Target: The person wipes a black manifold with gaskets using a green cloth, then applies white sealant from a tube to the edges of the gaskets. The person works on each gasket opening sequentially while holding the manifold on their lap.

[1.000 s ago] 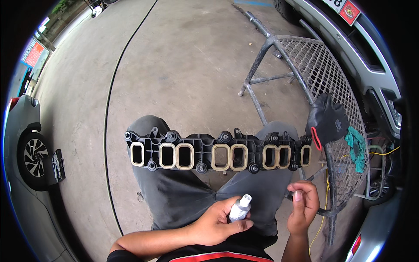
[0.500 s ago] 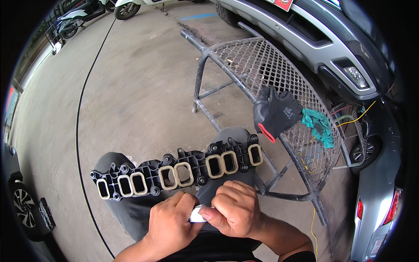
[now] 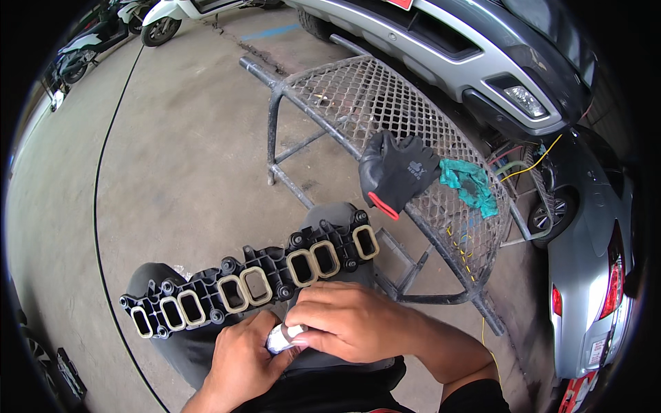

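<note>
Low over my lap, my left hand is closed around a small white tube, whose body shows between thumb and fingers. From the right, my right hand pinches the tube's upper end, where a bit of grey shows; the fingers partly hide it. Just beyond both hands, a long black plastic intake manifold rests across my thighs. Its row of oval ports faces up, each rimmed with a beige gasket.
A metal stand with a mesh top is ahead on the right. On it lie black gloves with a red cuff and a teal cloth. Cars are parked beyond and to the right; scooters stand far left. A black cable crosses the floor.
My right hand has turned from a fist-like grip to a flatter pinch on the tube's end, and more of the tube shows. The whole scene has shifted leftward in view.
</note>
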The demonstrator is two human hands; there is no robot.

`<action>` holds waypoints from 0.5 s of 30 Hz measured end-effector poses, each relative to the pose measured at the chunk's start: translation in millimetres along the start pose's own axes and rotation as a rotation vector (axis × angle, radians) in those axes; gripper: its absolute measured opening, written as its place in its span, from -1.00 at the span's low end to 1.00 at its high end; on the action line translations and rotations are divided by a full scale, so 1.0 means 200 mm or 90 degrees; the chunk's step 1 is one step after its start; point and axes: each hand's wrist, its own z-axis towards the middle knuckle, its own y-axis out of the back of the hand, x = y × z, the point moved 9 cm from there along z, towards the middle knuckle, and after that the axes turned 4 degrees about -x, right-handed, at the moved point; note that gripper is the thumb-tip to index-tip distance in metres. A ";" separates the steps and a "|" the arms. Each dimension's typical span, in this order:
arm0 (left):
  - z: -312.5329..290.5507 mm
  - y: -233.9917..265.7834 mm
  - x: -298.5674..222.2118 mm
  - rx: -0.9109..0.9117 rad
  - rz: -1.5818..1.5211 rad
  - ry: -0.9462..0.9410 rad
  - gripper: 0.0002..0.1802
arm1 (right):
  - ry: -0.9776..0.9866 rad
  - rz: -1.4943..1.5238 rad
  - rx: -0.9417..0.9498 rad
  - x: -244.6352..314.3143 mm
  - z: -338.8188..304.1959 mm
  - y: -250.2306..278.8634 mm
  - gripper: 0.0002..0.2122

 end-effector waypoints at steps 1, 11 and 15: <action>0.00 0.00 0.01 0.000 -0.001 0.003 -0.64 | 0.032 0.049 -0.010 0.02 0.01 0.02 -0.74; 0.01 -0.04 0.03 -0.014 -0.068 -0.009 -0.58 | -0.044 0.098 -0.042 -0.05 -0.02 0.06 -0.76; 0.03 -0.06 0.04 0.019 -0.186 -0.002 -0.60 | -0.037 0.242 -0.118 -0.12 -0.06 0.12 -0.75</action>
